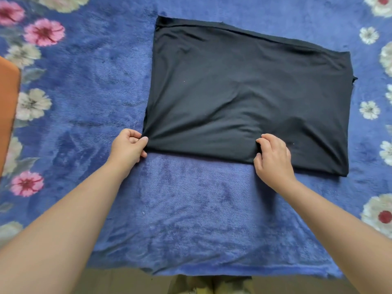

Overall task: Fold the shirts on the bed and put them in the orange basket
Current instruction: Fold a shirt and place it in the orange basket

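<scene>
A black shirt [244,92] lies on the bed, folded into a rough rectangle. My left hand [128,146] pinches its near left corner between thumb and fingers. My right hand [272,158] grips the near edge of the shirt right of its middle, fingers curled into the cloth. The fabric bunches in creases between the two hands. A strip of the orange basket [8,107] shows at the left edge of the view.
A blue fleece blanket [191,209] with pink and white flowers covers the bed. Its near edge ends just in front of me, with the floor [127,283] below it.
</scene>
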`<state>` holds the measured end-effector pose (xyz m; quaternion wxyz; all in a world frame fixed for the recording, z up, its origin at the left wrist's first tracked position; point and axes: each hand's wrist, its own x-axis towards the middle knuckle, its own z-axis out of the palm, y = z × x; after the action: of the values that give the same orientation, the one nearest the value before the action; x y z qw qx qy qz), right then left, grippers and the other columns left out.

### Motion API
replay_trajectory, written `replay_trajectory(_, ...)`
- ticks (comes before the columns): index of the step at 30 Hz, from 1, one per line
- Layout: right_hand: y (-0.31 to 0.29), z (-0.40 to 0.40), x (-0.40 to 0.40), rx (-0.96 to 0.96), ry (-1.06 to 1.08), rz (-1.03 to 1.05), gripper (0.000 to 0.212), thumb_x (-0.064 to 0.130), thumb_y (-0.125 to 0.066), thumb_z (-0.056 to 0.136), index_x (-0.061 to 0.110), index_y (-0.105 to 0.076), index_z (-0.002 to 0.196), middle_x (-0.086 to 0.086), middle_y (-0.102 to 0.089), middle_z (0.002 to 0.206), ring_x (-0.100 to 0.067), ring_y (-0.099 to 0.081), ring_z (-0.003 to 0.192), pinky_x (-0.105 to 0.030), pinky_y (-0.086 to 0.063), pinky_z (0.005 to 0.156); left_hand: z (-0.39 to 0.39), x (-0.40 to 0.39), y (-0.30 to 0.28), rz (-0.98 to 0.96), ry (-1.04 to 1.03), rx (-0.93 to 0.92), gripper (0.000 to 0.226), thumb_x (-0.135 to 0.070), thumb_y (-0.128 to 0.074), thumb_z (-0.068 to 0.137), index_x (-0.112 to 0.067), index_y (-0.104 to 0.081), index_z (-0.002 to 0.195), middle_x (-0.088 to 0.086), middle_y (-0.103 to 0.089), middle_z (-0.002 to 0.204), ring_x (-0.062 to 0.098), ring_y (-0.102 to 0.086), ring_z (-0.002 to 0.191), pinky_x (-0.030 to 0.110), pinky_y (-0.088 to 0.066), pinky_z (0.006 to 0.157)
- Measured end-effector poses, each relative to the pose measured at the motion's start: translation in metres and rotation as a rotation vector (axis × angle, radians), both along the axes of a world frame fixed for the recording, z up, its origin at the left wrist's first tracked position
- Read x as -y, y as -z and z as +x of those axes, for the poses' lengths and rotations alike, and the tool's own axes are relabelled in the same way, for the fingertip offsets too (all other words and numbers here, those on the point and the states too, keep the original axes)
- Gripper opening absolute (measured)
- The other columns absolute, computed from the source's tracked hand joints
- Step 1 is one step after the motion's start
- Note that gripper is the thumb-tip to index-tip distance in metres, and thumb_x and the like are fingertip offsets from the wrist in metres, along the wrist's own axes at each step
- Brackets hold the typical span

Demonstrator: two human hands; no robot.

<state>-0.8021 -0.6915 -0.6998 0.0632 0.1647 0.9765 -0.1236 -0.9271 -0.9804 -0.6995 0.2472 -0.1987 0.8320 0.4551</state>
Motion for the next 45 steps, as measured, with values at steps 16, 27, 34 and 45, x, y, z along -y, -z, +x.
replay_trajectory(16,-0.023,-0.071,-0.004,-0.088,-0.169,0.170,0.022,0.012,-0.032,0.064,0.002,-0.050,0.058,-0.014,-0.050,0.055,-0.031,-0.050,0.047,-0.025,-0.035,0.039,-0.077,-0.041,-0.036,-0.424,0.327,-0.234,0.023,-0.031,-0.042,0.095,-0.010,-0.051,0.092,0.011,-0.057,0.099,0.030,-0.049,0.094,0.032,-0.033,0.074)
replay_trajectory(27,0.021,-0.112,0.008,0.250,-0.027,0.098,0.071,0.050,-0.005,0.086,0.017,-0.008,0.149,-0.007,0.001,0.157,-0.024,0.002,0.144,-0.046,0.004,0.113,-0.140,-0.084,-0.005,-0.544,0.423,-0.298,0.035,-0.027,-0.042,0.097,-0.004,-0.050,0.071,0.019,-0.051,0.083,0.035,-0.047,0.087,0.034,-0.031,0.067)
replay_trajectory(34,0.034,-0.109,0.011,0.058,-0.016,0.068,0.061,0.037,-0.027,0.088,0.004,-0.043,0.136,-0.021,-0.038,0.143,-0.040,-0.035,0.132,-0.057,-0.017,0.106,-0.149,-0.056,0.003,-0.591,0.391,-0.392,0.038,-0.022,-0.036,0.099,-0.006,-0.036,0.064,0.019,-0.046,0.077,0.030,-0.038,0.075,0.033,-0.020,0.062)
replay_trajectory(45,0.011,-0.127,-0.006,-0.066,-0.035,0.027,0.045,0.030,-0.039,0.084,-0.002,-0.064,0.102,-0.019,-0.064,0.097,-0.039,-0.062,0.081,-0.043,-0.047,0.068,-0.190,-0.067,0.002,-0.411,0.390,-0.267,0.032,-0.035,-0.041,0.095,-0.008,-0.055,0.084,0.018,-0.065,0.095,0.034,-0.058,0.096,0.038,-0.044,0.084)
